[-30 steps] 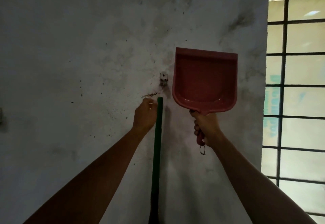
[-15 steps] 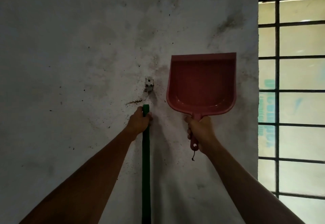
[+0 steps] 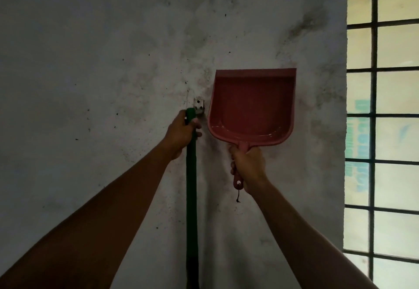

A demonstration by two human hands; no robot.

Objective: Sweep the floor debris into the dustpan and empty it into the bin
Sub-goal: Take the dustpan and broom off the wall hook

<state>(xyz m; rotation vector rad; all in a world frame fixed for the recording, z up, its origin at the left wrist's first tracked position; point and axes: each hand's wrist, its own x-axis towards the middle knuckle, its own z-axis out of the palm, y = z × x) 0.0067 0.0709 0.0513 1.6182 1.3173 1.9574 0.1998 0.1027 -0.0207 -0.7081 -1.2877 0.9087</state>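
A red plastic dustpan [image 3: 251,105] is held upright against a stained white wall, its open scoop facing me. My right hand [image 3: 248,167] is closed around its handle, and a short cord dangles from the handle's end. A green broom handle [image 3: 191,188] runs straight down the wall to the bottom edge of the view; the broom's head is out of sight. My left hand [image 3: 182,133] grips the top of that handle, right beside a small metal wall hook [image 3: 199,105]. No bin or floor shows.
The dirty wall [image 3: 102,73] fills most of the view, close in front of me. A barred window [image 3: 383,129] with bright panes stands at the right edge.
My left hand has closed fully around the broom handle's top and lifted it up to the level of the wall hook. The dustpan stays in my right hand, almost unmoved.
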